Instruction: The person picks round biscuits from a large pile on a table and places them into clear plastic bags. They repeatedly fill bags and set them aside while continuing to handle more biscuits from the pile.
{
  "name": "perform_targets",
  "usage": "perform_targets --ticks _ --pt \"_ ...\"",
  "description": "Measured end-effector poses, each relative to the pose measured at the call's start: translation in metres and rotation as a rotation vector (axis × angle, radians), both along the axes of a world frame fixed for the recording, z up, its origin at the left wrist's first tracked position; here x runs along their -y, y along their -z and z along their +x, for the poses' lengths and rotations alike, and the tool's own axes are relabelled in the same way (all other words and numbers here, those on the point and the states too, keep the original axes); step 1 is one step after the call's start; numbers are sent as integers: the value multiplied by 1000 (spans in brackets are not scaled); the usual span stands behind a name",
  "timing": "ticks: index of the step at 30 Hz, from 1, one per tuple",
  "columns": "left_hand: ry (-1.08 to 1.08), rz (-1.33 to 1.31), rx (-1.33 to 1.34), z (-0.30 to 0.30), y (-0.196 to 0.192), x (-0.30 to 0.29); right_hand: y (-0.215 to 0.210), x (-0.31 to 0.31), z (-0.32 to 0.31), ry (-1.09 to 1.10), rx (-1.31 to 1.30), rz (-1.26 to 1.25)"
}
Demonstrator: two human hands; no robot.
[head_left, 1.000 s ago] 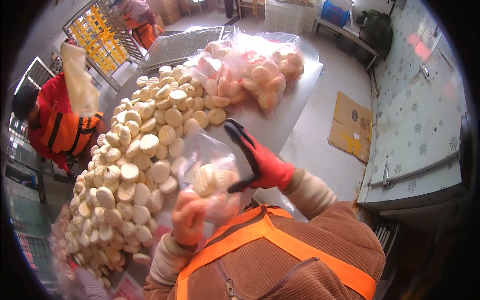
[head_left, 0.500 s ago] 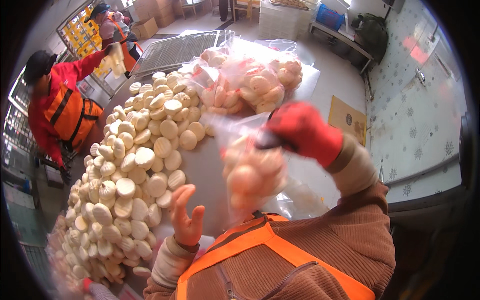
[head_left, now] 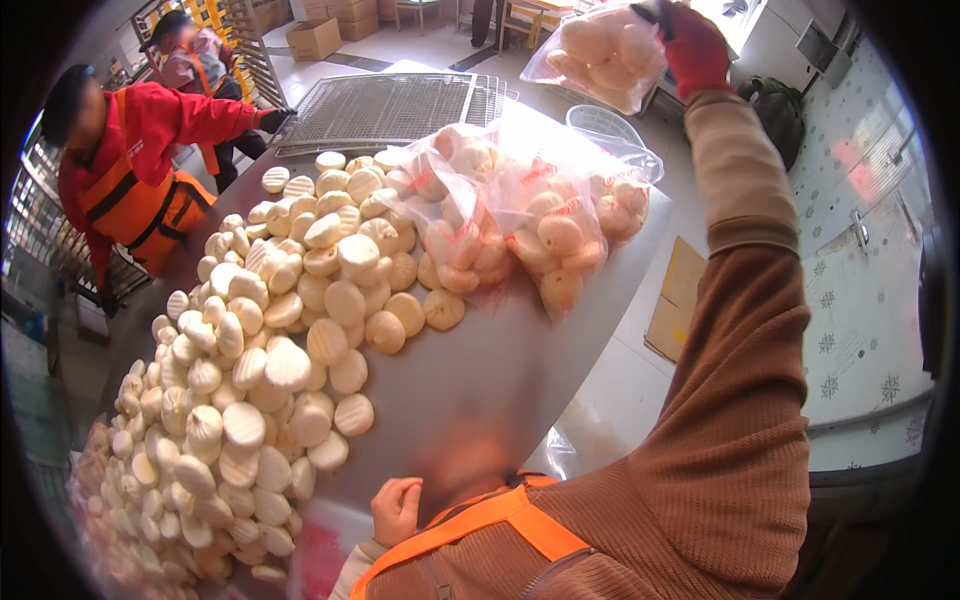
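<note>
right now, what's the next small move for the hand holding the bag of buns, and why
Probably lower the filled bag of buns, held aloft by the red-gloved right hand, onto the pile of filled bags at the table's far end, since it hangs just beyond them.

Loose buns [head_left: 270, 370] lie left of filled bags [head_left: 520, 220] on the table [head_left: 480, 370].

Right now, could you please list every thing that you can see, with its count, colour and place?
loose buns: many, pale cream, heaped on table's left
metal table: one, grey, centre
filled bags: several, clear, table's far end
wire rack: one, grey, behind the buns
co-workers: two, red jackets, far left
cardboard: flat, brown, floor at right
held bag of buns: one, clear, raised at top
right hand: red glove, fingers shut on bag
left hand: bare, empty, bottom centre
</note>
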State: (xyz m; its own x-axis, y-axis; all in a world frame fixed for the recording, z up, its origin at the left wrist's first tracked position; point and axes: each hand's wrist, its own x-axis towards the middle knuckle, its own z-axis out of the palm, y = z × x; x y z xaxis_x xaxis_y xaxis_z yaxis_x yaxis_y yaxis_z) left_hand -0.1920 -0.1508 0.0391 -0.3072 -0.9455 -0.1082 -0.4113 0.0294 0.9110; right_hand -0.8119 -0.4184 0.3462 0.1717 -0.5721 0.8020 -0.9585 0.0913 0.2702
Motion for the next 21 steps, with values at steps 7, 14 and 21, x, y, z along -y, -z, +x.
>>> perform_targets --ticks 7,14,21 --pt "-207 99 -17 13 32 19 191 60 11 485 -190 203" --pt "-209 143 4 15 35 25 232 64 3 378 707 649" --pt "-223 178 17 19 44 18 209 80 29 555 670 766"
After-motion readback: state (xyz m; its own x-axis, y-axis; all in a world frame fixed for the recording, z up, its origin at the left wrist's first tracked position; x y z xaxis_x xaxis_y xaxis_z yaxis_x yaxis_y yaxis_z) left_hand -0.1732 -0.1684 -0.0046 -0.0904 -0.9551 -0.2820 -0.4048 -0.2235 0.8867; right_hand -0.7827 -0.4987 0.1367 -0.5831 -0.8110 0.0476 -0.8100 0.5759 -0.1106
